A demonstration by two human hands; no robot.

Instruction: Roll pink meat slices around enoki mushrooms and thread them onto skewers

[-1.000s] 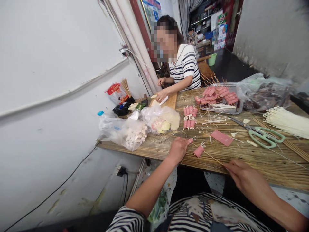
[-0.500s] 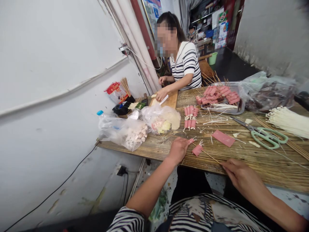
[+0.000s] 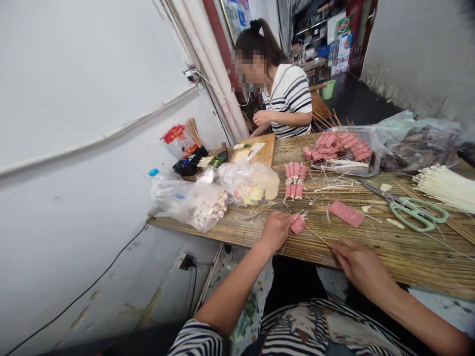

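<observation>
Close to the table's near edge, my left hand (image 3: 276, 231) is closed on a pink meat roll (image 3: 298, 224) with thin white enoki ends sticking out. A thin wooden skewer (image 3: 316, 234) runs from the roll to my right hand (image 3: 358, 257), whose fingers pinch its other end. My left fingers partly hide the rolled meat. A flat pink meat slice (image 3: 346, 213) lies on the wood just beyond my right hand. Finished enoki rolls (image 3: 295, 180) sit in a small stack farther back.
Green-handled scissors (image 3: 417, 212) and an enoki bundle (image 3: 445, 188) lie at right. Behind are a clear tray (image 3: 374, 165) of skewered rolls and a plastic bag (image 3: 415, 143) of dark food. Bagged food (image 3: 208, 205) stands at left. Across the table a person (image 3: 287, 99) sits by a cutting board (image 3: 269, 148).
My right hand has moved left with the skewer, and the roll that was midway on it now sits against my left fingers. The person opposite has drawn their hands back from the board.
</observation>
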